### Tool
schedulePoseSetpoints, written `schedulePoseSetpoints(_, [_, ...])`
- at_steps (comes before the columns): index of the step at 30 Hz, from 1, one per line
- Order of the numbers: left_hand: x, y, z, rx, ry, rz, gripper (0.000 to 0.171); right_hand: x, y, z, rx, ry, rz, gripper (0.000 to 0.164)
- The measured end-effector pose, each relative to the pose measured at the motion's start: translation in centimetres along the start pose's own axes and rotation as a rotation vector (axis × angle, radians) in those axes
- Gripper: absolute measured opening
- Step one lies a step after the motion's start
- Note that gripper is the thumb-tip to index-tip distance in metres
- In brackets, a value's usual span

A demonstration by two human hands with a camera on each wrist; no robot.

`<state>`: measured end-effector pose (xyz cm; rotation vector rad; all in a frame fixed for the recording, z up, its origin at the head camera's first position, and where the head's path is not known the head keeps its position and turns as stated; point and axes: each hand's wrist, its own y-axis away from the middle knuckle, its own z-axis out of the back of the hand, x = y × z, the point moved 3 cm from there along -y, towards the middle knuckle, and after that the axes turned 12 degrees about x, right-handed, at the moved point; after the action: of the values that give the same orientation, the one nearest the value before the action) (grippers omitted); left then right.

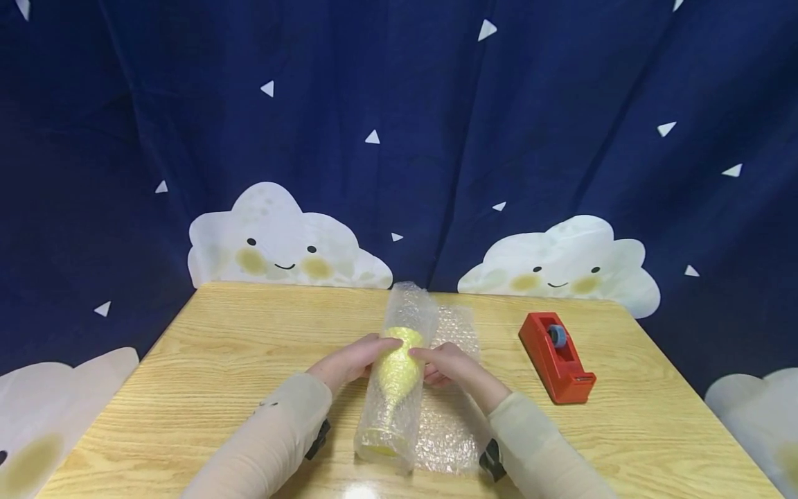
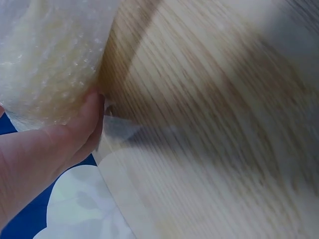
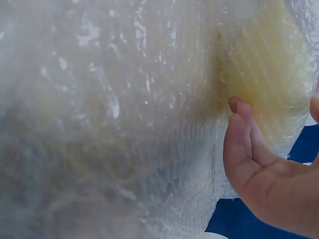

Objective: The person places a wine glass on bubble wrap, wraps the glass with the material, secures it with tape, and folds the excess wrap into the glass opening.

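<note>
A yellow goblet [image 1: 399,374] lies on its side, rolled in clear bubble wrap [image 1: 451,433]. Its bowl points to the far edge of the table and its round foot towards me. From the left my left hand [image 1: 354,357] grips the roll at the bowl, thumb on top and fingers down its side. The right hand [image 1: 454,366] holds the same part from the right, its thumb also on top. In the right wrist view, curled fingers [image 3: 239,144] are beside the wrapped bowl. A flat stretch of bubble wrap extends under the right hand.
A red tape dispenser [image 1: 561,381] with a blue roll of tape [image 1: 557,336] stands on the right of the wooden table [image 1: 249,333]. Behind the table hangs a dark blue curtain [image 1: 405,173] with clouds and white triangles.
</note>
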<state>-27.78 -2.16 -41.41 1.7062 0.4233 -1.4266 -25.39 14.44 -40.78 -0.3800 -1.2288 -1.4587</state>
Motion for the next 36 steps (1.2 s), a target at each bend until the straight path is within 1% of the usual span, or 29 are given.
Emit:
schedulePoseSetpoints(4, [-0.1,0.0,0.0,0.005,-0.037,-0.009,0.054,0.1,0.0,-0.1,-0.007,-0.035,0.020,0.040])
schedulePoseSetpoints(8, [-0.2,0.0,0.0,0.002,-0.042,-0.017,0.049,0.3,0.1,-0.1,-0.011,-0.062,0.044,0.035])
schedulePoseSetpoints(11, [-0.1,-0.1,0.0,-0.003,-0.035,-0.004,0.048,0.4,0.2,-0.2,-0.007,-0.061,0.051,0.034])
schedulePoseSetpoints(16, [-0.1,-0.2,0.1,-0.002,-0.023,0.007,0.048,0.4,0.2,-0.2,0.018,-0.063,0.074,0.036])
schedulePoseSetpoints(22, [-0.1,-0.2,0.0,0.000,-0.073,0.002,0.049,-0.1,0.0,0.1,0.028,-0.035,0.060,0.042])
schedulePoseSetpoints(23, [-0.1,-0.1,0.0,0.003,-0.085,0.001,0.049,-0.1,0.0,0.1,0.026,-0.029,0.057,0.042])
schedulePoseSetpoints(27, [-0.2,0.0,0.0,0.014,-0.113,0.009,0.048,-0.2,0.0,0.2,0.036,-0.032,0.049,0.030])
schedulePoseSetpoints(29, [-0.2,0.1,0.0,0.018,-0.113,0.009,0.048,-0.3,0.0,0.3,0.035,-0.039,0.052,0.030])
schedulePoseSetpoints(31, [-0.1,0.2,0.0,0.015,-0.111,0.012,0.049,-0.4,0.0,0.3,0.035,-0.048,0.062,0.031])
schedulePoseSetpoints(35, [0.1,0.1,-0.1,0.004,-0.108,0.012,0.052,-0.6,0.0,0.1,0.016,-0.059,0.069,0.048])
schedulePoseSetpoints(36, [0.1,0.1,-0.1,0.001,-0.107,0.011,0.052,-0.7,0.0,0.1,0.016,-0.064,0.071,0.049])
